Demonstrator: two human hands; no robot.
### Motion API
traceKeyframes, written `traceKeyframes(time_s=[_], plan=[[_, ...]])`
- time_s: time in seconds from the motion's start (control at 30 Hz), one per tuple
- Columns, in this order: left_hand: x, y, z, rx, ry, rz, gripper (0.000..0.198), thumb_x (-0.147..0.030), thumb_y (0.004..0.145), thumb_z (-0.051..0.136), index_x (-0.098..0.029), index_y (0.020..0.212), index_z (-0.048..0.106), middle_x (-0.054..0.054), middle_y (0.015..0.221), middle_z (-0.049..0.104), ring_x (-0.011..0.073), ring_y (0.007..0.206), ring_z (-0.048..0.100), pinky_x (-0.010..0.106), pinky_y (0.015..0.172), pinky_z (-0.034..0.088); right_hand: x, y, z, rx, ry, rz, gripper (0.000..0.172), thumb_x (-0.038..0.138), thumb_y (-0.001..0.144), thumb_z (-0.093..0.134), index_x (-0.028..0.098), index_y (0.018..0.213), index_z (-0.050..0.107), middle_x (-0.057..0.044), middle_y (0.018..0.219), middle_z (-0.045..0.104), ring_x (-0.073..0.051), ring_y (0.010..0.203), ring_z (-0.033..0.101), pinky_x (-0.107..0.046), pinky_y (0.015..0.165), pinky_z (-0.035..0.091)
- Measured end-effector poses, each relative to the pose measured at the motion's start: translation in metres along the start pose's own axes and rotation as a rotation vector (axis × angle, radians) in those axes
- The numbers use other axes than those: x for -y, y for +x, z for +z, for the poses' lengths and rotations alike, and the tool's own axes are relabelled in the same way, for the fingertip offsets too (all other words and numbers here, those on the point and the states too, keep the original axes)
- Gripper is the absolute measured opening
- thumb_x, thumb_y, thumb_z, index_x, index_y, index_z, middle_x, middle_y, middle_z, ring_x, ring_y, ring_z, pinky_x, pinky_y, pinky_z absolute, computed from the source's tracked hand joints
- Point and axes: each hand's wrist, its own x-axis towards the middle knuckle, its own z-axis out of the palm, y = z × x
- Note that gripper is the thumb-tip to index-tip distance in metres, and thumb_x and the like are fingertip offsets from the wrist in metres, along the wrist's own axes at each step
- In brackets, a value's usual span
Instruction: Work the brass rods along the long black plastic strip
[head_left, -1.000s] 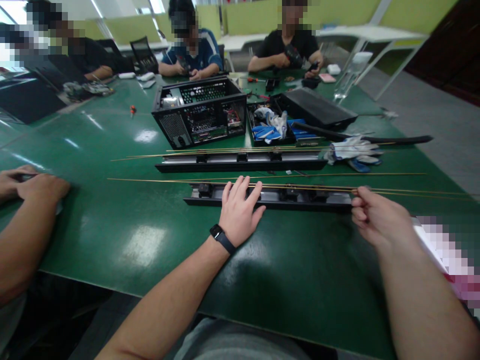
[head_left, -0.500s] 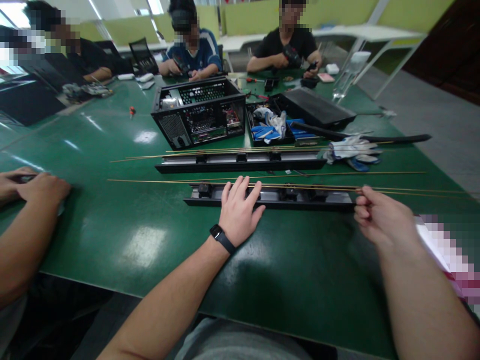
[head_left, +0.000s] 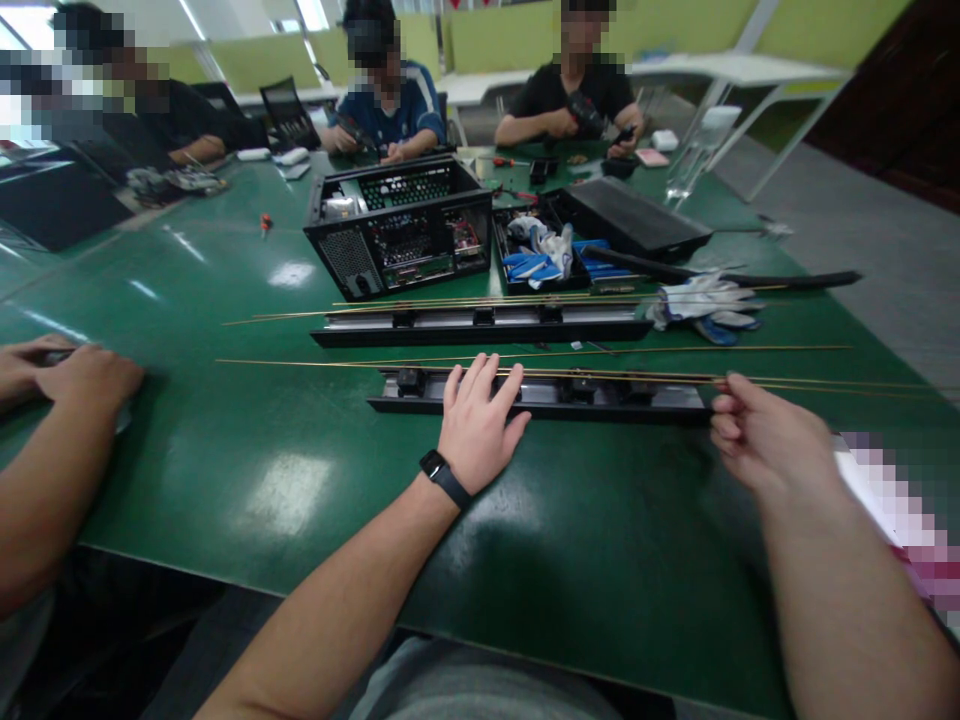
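Note:
My left hand (head_left: pixel 478 425) lies flat with fingers spread on the near black rail (head_left: pixel 600 395), a long strip with small black blocks along it. My right hand (head_left: pixel 757 435) is closed in a pinch on a thin brass rod (head_left: pixel 637 375) that runs along the top of this rail, just past the rail's right end. A smartwatch sits on my left wrist. A second black rail (head_left: pixel 480 325) lies parallel behind, with more brass rods (head_left: pixel 450 301) along it.
An open black computer case (head_left: pixel 397 220) and a tray with blue-white gloves (head_left: pixel 540 250) stand behind the rails on the green table (head_left: pixel 225 440). More gloves (head_left: pixel 709 300) lie right. Another person's hands (head_left: pixel 67 375) rest at left; other people sit at the far side.
My right hand has slid a little to the right along the rod. My left hand has stayed on the rail.

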Motion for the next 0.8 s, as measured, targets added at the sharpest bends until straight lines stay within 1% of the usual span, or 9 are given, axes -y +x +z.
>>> traceKeyframes(time_s=[0.1,0.2,0.27,0.33,0.47,0.6,0.73,0.8], plan=[[0.0,0.0,0.0,0.006,0.001,-0.006,0.062,-0.032,0.117,0.082,-0.026,0.178,0.073,0.021,0.19,0.066,0.0435,0.184,0.056,0.07,0.155,0.039,-0.003,-0.002,0.001,0.031,-0.022,-0.014,0.033,0.014,0.123,0.07,0.018,0.09,0.072,0.005,0.067,0.058,-0.004,0.036,0.039,-0.013,0.031,0.027],[-0.001,0.0,-0.001,0.014,-0.001,-0.009,0.062,-0.031,0.117,0.082,-0.026,0.178,0.073,0.021,0.191,0.065,0.0439,0.185,0.055,0.071,0.155,0.038,-0.009,0.0,0.001,0.085,-0.04,-0.046,0.029,0.02,0.118,0.083,0.018,0.091,0.072,0.004,0.068,0.06,-0.004,0.038,0.04,-0.013,0.033,0.029],[-0.001,0.001,-0.001,0.012,-0.001,-0.01,0.062,-0.031,0.117,0.081,-0.026,0.178,0.072,0.021,0.191,0.066,0.0437,0.184,0.055,0.072,0.155,0.038,-0.012,0.003,0.0,0.108,-0.041,-0.061,0.031,0.024,0.114,0.091,0.02,0.091,0.07,0.004,0.068,0.061,-0.004,0.039,0.041,-0.012,0.033,0.03],[-0.001,0.001,-0.002,0.006,-0.002,-0.006,0.062,-0.031,0.117,0.081,-0.027,0.178,0.072,0.02,0.19,0.066,0.0432,0.184,0.056,0.072,0.154,0.039,-0.012,0.005,-0.002,0.114,-0.037,-0.062,0.033,0.026,0.112,0.094,0.021,0.091,0.068,0.005,0.068,0.06,-0.004,0.04,0.041,-0.012,0.034,0.03],[-0.001,0.0,-0.001,0.001,-0.001,0.002,0.061,-0.031,0.118,0.079,-0.026,0.178,0.072,0.021,0.19,0.067,0.0432,0.184,0.057,0.072,0.154,0.04,-0.01,0.009,-0.004,0.094,-0.022,-0.052,0.033,0.025,0.113,0.093,0.022,0.093,0.067,0.006,0.067,0.058,-0.004,0.041,0.041,-0.011,0.034,0.029],[0.0,-0.001,-0.001,-0.008,-0.008,-0.004,0.062,-0.032,0.117,0.079,-0.028,0.179,0.072,0.02,0.19,0.067,0.0439,0.184,0.056,0.074,0.154,0.038,-0.007,0.013,-0.006,0.067,-0.014,-0.027,0.032,0.021,0.113,0.09,0.021,0.092,0.066,0.006,0.068,0.057,-0.003,0.039,0.041,-0.011,0.035,0.03],[0.0,-0.001,-0.001,-0.001,-0.011,-0.007,0.062,-0.032,0.117,0.08,-0.028,0.179,0.072,0.02,0.19,0.067,0.0434,0.185,0.055,0.073,0.155,0.038,-0.004,0.01,-0.004,0.049,-0.007,-0.003,0.031,0.014,0.119,0.076,0.019,0.091,0.066,0.006,0.068,0.057,-0.003,0.038,0.04,-0.011,0.035,0.029],[0.0,0.0,-0.001,0.009,-0.006,-0.01,0.062,-0.032,0.117,0.079,-0.028,0.178,0.072,0.02,0.191,0.066,0.0434,0.185,0.055,0.072,0.155,0.038,-0.003,0.007,-0.003,0.038,-0.013,0.004,0.033,0.011,0.122,0.068,0.019,0.091,0.067,0.006,0.067,0.056,-0.003,0.037,0.04,-0.012,0.033,0.028]])
